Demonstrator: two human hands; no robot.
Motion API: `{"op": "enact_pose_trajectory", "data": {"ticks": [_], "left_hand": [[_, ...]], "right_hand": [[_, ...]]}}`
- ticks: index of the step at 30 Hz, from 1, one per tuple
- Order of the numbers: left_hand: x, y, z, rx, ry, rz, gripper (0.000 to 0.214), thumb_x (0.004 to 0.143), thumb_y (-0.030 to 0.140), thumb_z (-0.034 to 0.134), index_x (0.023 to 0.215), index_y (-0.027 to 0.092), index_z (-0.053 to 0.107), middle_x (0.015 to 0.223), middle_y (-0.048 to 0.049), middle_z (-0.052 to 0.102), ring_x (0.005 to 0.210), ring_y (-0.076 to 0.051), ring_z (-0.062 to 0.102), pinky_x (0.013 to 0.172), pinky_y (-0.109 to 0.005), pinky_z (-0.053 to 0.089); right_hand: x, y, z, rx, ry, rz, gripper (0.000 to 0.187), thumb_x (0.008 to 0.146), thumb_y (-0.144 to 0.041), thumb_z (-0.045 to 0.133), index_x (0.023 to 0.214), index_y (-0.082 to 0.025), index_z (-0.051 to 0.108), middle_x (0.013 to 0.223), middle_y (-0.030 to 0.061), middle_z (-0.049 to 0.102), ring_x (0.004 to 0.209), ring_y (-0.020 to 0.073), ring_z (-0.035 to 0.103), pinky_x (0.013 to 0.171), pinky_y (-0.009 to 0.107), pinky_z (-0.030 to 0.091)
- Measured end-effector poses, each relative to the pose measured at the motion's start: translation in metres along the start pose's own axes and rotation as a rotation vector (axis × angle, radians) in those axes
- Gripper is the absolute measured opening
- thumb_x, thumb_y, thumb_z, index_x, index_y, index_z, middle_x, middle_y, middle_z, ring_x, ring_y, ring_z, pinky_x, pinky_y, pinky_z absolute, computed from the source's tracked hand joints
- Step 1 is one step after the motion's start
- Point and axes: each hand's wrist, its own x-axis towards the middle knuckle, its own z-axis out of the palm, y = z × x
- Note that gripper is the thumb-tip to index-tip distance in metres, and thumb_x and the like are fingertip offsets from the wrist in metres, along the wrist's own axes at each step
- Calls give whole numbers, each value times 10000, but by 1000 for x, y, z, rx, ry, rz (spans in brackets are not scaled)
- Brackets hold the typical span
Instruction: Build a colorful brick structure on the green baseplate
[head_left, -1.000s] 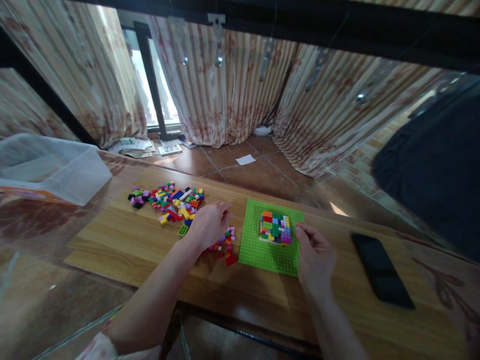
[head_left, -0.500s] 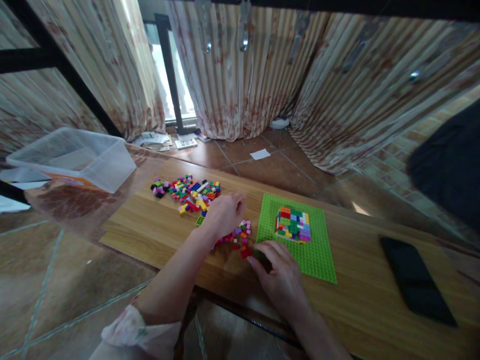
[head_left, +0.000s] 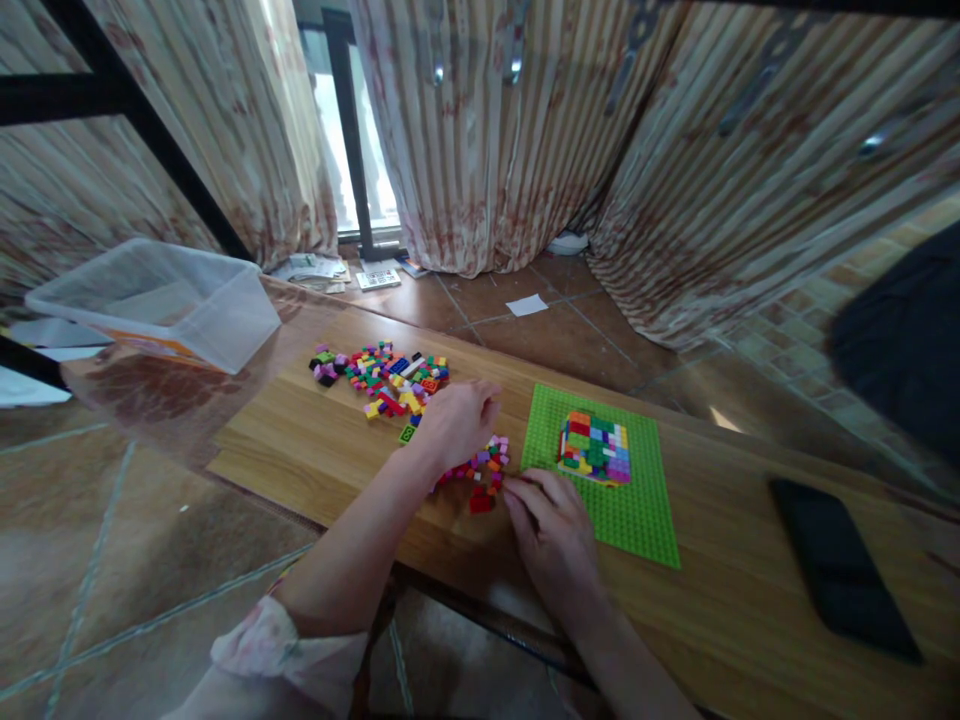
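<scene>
My left hand hovers over the loose toy bricks, its fingers curled together; whatever they may hold is hidden. Under and beside it lies a cluster of small pink, red and purple bricks. My right hand rests low at the near left corner of the green baseplate, thumb and fingertips drawn together. I cannot make out anything between them. Just left of those fingertips are red bricks on the wooden board. A multicoloured brick block sits on the baseplate.
A larger pile of mixed bricks spreads beyond my left hand. At the far left stands a clear plastic bin. A black phone-like slab lies on the wooden board at right.
My right thumb and fingers have closed together and moved slightly off the red bricks, which now lie left of them. The left hand stays over the pile. The view has shifted slightly.
</scene>
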Motion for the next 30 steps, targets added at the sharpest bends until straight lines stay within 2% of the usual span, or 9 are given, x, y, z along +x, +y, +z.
{"op": "enact_pose_trajectory", "data": {"ticks": [4, 9, 17, 21, 25, 30], "left_hand": [[0, 0, 2, 23, -13, 9, 251, 873, 199, 435, 974, 192, 666, 914, -58, 714, 842, -175, 660, 768, -266, 483], [-1, 0, 4, 43, -22, 29, 259, 883, 205, 425, 998, 193, 657, 923, -57, 714, 857, -177, 664, 774, -268, 486], [0, 2, 4, 40, -51, 42, 264, 880, 203, 430, 1015, 189, 656, 923, -67, 713, 854, -185, 668, 771, -273, 497], [0, 1, 6, 18, -38, 62, 266, 879, 204, 438, 1032, 193, 656, 941, -67, 711, 859, -186, 666, 790, -280, 498], [0, 1, 8, 5, -58, 42, 250, 880, 216, 456, 1021, 211, 662, 954, -56, 711, 896, -179, 661, 826, -274, 490], [-1, 4, 8, -9, -76, 52, 254, 886, 211, 448, 1023, 222, 661, 939, -48, 711, 879, -172, 662, 813, -266, 486]], "right_hand": [[14, 9, 4, -67, 22, 41, 251, 930, -279, 478, 1061, -198, 677, 1028, 92, 632, 949, 228, 544, 850, 395, 439], [27, 10, 15, -90, 26, 40, 255, 922, -272, 484, 1082, -208, 671, 1028, 93, 632, 955, 234, 530, 836, 387, 424], [25, 7, 17, -50, 60, 39, 175, 898, -241, 513, 900, -219, 687, 966, 69, 655, 898, 222, 543, 820, 375, 425], [24, -4, 4, 79, 83, 70, 145, 893, -218, 513, 895, -212, 658, 897, 45, 677, 855, 190, 590, 791, 326, 454], [25, -10, -18, 175, 154, 145, 167, 904, -223, 495, 926, -222, 660, 868, 26, 692, 815, 163, 633, 763, 291, 487], [18, 13, -48, 172, 251, 208, 221, 915, -272, 488, 1026, -247, 677, 1014, 44, 698, 945, 181, 646, 863, 350, 498]]}}
